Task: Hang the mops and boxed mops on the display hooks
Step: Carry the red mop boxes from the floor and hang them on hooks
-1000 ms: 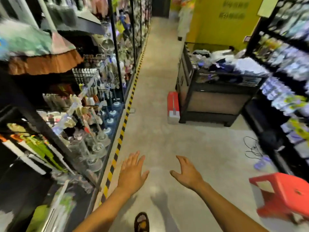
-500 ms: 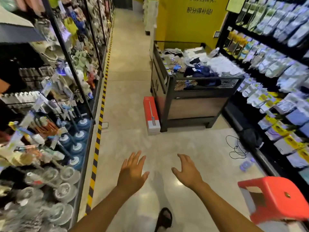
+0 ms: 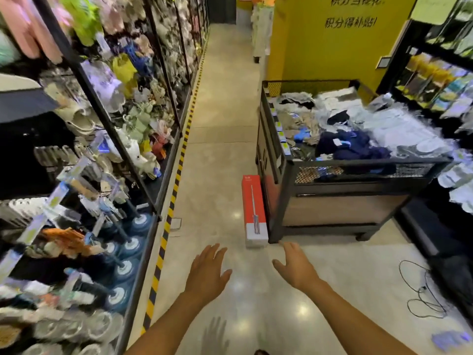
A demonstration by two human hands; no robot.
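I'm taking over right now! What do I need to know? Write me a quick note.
Left hand: open, holding nothing, fingers spread above the floor.
Right hand: open, holding nothing.
Boxed mop: red-and-white box lying flat on the floor just ahead of both hands, beside the black clothes bin.
Done: blue-headed mops are already on the left display rack.
Left: pick up the boxed mop and hang it on a display hook. No other loose mops are in view.
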